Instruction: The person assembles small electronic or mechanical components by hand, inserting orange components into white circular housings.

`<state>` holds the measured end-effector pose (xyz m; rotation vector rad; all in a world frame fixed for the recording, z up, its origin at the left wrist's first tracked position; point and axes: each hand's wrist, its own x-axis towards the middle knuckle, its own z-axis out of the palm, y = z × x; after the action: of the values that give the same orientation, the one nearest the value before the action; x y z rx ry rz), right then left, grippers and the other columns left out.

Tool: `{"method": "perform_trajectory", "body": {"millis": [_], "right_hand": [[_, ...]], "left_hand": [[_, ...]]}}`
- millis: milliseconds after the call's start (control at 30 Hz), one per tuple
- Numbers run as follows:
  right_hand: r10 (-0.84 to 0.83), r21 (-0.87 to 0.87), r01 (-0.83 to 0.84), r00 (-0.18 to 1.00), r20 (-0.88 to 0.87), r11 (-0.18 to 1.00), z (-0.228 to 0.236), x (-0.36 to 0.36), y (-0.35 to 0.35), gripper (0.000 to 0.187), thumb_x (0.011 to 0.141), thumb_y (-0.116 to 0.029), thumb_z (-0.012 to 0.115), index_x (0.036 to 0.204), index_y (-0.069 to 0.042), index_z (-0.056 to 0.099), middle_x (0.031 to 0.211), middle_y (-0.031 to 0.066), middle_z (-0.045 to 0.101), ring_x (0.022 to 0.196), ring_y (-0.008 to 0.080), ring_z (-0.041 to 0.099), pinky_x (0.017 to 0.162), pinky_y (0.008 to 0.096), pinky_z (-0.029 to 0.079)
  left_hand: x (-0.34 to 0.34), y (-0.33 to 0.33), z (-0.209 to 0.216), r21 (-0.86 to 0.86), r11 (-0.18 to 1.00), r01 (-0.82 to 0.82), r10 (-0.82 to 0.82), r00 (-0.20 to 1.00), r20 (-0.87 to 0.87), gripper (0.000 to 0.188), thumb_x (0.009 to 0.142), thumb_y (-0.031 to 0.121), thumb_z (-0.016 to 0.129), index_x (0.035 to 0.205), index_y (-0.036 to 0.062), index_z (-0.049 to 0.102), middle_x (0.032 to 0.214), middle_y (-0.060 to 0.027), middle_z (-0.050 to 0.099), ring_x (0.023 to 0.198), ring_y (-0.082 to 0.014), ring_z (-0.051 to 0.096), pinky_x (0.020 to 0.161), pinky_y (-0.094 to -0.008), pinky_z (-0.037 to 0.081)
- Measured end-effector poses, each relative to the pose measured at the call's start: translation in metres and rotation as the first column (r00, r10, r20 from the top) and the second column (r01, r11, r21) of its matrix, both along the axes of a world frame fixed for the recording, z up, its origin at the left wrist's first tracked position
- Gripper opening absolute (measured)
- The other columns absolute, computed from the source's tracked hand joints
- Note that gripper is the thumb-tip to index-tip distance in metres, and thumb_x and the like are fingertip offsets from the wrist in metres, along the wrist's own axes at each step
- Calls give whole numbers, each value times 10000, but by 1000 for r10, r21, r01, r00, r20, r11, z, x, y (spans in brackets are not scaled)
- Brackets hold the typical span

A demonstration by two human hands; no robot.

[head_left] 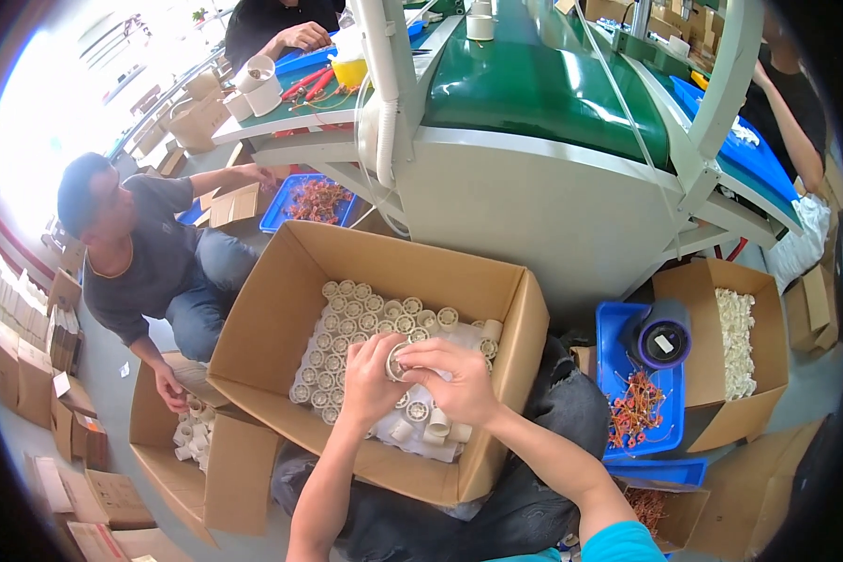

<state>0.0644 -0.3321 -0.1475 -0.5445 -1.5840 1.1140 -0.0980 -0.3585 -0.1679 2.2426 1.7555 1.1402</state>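
Observation:
Both hands meet over an open cardboard box [403,267] in front of me. My left hand [370,379] grips a round white plastic fitting [396,363] from its left side. From the right, my right hand [454,384] closes on the same fitting with its fingertips at the rim, hiding part of it. Beneath them, many similar white fittings [332,361] stand upright in close rows at the box's left and far side. Several more fittings [437,421] lie loose or tilted near its right front corner.
A green conveyor [543,94] on a grey frame stands beyond the box. At left a person [150,253] reaches into another carton [239,482] of white fittings. On the right are a blue tray [613,323] with red-orange wired parts [637,412], a dark round device [663,342] and a carton of small white pieces [735,342].

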Motion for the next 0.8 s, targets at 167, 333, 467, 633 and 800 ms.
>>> {"method": "perform_trajectory", "body": {"millis": [167, 333, 467, 633, 800], "right_hand": [[56, -2, -56, 993, 107, 998, -1, 7, 7, 224, 747, 64, 677, 956, -9, 710, 1000, 105, 690, 885, 259, 670, 814, 341, 537], [-231, 525, 25, 915, 332, 850, 5, 13, 9, 215, 754, 10, 678, 958, -48, 713, 1010, 78, 685, 923, 244, 643, 910, 391, 476], [-293, 571, 52, 894, 339, 819, 5, 12, 9, 229, 724, -54, 688, 952, -74, 707, 1039, 71, 646, 967, 255, 602, 907, 408, 426], [-286, 573, 43, 895, 341, 819, 1, 9, 9, 266, 668, -18, 654, 931, -53, 677, 1066, 83, 621, 959, 260, 582, 881, 398, 415], [-369, 611, 81, 856, 362, 787, 2, 9, 7, 194, 705, -53, 705, 897, -64, 680, 1049, 89, 632, 961, 273, 610, 858, 399, 445]], "left_hand": [[0, -2, -3, -32, 999, -4, 5, 1000, 12, 568, 575, 103, 823, 1094, 76, 595, 1038, -65, 652, 959, -261, 623, 855, -374, 426], [2, -2, 1, 57, 996, -63, 61, 997, 46, 586, 572, 104, 837, 1100, 74, 586, 1039, -70, 655, 965, -263, 626, 857, -388, 430], [5, -4, 2, 96, 995, -40, 39, 999, 11, 574, 582, 97, 829, 1098, 73, 580, 1042, -73, 656, 974, -263, 628, 859, -389, 433], [9, -7, 1, 57, 998, -17, 14, 998, 55, 538, 617, 89, 814, 1098, 66, 573, 1064, -105, 639, 977, -278, 632, 830, -382, 470], [12, -9, 10, 0, 1000, -16, 16, 987, 163, 516, 642, 96, 797, 1101, 70, 562, 1029, -109, 628, 905, -305, 646, 716, -396, 522]]}}
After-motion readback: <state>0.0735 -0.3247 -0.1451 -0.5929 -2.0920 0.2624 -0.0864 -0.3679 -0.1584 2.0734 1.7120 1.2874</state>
